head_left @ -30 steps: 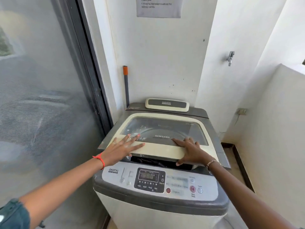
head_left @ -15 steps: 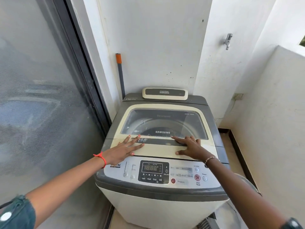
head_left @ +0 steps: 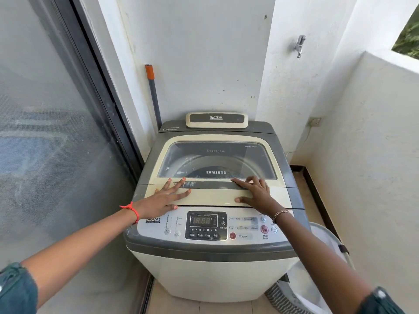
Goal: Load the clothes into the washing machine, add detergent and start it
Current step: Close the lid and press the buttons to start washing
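A white-bodied washing machine (head_left: 210, 275) with charcoal-grey top trim; its lid (head_left: 213, 197) framed in yellowed cream around smoky tinted glass; a silver control panel (head_left: 244, 236) carrying a black display (head_left: 205, 220) with red digits and a red button (head_left: 232, 235); a grey pole (head_left: 153, 94) capped in orange; a red thread (head_left: 133, 211) at one wrist; a teal sleeve (head_left: 15, 288); a basket (head_left: 281, 296) striped grey and white at its base.

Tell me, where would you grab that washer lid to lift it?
Probably the dark recessed strip across the front of the lid, between the left hand and right hand resting on it. Come from the front, over the control panel: the lid lies shut, and its far edge by the wall is likely the hinge.
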A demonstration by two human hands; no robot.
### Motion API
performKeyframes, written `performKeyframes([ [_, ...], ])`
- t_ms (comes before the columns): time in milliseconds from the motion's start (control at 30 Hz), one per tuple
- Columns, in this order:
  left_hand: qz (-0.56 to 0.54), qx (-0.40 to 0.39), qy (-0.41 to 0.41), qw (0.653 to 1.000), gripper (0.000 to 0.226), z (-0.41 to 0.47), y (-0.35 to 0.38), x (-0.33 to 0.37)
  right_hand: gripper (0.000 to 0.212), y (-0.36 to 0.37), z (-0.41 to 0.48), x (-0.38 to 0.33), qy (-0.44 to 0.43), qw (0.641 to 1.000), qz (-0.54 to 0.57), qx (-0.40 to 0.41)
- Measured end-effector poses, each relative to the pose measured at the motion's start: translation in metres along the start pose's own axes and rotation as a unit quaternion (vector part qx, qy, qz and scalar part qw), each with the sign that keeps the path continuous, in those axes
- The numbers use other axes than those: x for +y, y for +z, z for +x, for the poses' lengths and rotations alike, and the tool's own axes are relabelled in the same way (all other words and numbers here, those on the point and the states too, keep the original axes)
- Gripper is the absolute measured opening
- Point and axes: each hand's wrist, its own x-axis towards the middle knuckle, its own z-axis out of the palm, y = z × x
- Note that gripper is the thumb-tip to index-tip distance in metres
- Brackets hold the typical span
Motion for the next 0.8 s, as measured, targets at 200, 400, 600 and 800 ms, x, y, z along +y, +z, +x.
performKeyframes([
  [200, -0.036, 0.000, 0.005, 0.999, 0.063, -0.003, -0.008, 0.002, 0.086, 0.000, -0.025, 0.021, -0.012, 0.996, 0.084, -0.006],
  [400, -0.083, 0.007, 0.012, 0.996, 0.065, -0.002, -0.010, -0.003, 0.093, -0.010, -0.075, 0.056, 0.018, 0.984, 0.170, -0.047],
  [600, -0.135, 0.017, 0.004, 0.991, 0.084, -0.003, -0.010, 0.002, 0.093, -0.013, -0.085, 0.058, 0.047, 0.973, 0.217, -0.067],
  [800, -0.111, 0.028, -0.008, 0.993, 0.106, 0.000, 0.002, 0.006, 0.093, -0.017, -0.084, 0.060, 0.046, 0.968, 0.229, -0.093],
])
